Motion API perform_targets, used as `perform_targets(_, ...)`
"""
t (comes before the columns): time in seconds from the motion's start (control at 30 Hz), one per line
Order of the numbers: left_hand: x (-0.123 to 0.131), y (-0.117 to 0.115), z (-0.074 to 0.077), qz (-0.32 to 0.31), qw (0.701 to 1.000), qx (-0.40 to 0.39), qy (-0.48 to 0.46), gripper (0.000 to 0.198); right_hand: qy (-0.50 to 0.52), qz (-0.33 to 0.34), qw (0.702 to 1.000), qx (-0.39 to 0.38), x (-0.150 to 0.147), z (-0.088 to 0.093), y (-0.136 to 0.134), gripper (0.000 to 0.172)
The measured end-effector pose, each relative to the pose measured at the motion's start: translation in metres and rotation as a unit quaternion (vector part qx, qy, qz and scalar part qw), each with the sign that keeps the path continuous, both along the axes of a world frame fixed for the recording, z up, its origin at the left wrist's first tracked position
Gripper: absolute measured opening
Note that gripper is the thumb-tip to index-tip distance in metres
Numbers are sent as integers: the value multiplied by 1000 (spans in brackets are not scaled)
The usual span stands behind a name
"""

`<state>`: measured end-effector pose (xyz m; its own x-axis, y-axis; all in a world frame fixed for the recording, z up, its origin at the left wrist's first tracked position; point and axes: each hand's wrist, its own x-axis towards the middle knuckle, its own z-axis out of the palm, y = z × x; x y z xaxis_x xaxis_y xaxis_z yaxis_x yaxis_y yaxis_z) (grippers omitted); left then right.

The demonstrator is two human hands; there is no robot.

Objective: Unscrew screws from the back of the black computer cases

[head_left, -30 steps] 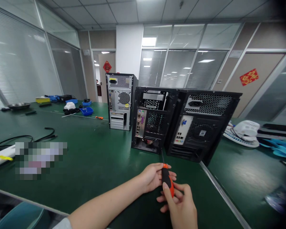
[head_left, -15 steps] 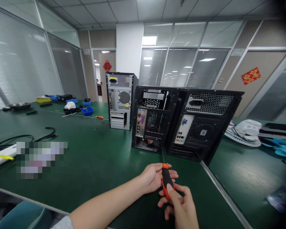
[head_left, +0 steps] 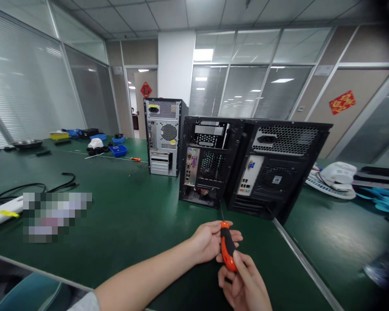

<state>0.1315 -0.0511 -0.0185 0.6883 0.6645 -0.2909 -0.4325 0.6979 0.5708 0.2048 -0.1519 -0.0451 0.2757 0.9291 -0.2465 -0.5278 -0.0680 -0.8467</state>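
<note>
An orange-and-black screwdriver (head_left: 227, 244) points away from me, its thin shaft reaching toward the base of an open black computer case (head_left: 231, 166). Whether the tip touches the case I cannot tell. My left hand (head_left: 210, 242) supports the front of the handle, thumb against the orange collar and fingers beneath. At the handle's rear end, my right hand (head_left: 243, 280) pinches it between thumb and forefinger, the other fingers curled. Right beside that case leans a second black computer case (head_left: 275, 172), showing its rear ports.
A silver-backed computer tower (head_left: 164, 138) stands behind on the left. Blue trays (head_left: 118, 150) and a small orange tool (head_left: 135, 160) lie farther back. A white power strip (head_left: 6, 211) is at left, a white fan part (head_left: 337, 177) at right. A metal strip (head_left: 304, 263) crosses the green table.
My right hand has shifted slightly back on the handle and its fingers have curled in more. My left hand and the computer cases stay in place.
</note>
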Motion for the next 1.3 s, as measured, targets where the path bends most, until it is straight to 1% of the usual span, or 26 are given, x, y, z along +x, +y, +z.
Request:
perform_targets(0.1,-1,-2,6,0,1000,-2,15,35,40,19,999,3,0,-3,0,58)
perform_targets(0.23,-2,-2,8,-1,1000,-6,19,34,80,20,996,23,-1,-7,0,49)
perform_targets(0.37,-2,-1,3,0,1000,-2,10,32,100,22,994,44,-2,-10,-1,45)
perform_targets(0.5,-1,1,-2,0,1000,3,-3,30,111,29,992,56,-1,-18,2,41)
perform_targets(0.57,-1,1,-3,-1,1000,5,-3,29,128,44,989,56,1,-23,3,39)
perform_targets(0.67,0,0,-2,3,1000,6,3,29,153,97,981,65,5,-30,3,40)
perform_targets(0.73,0,0,-2,6,1000,3,5,29,164,119,976,75,7,-32,3,40)
perform_targets(0.87,0,1,-5,8,1000,5,-3,29,192,135,968,93,5,-31,3,37)
perform_targets(1.0,-1,4,-10,-9,1000,27,4,29,218,150,958,113,1,-27,3,34)
perform_targets(1.3,-2,8,-15,-24,997,64,26,25,252,133,952,107,-10,-21,3,29)
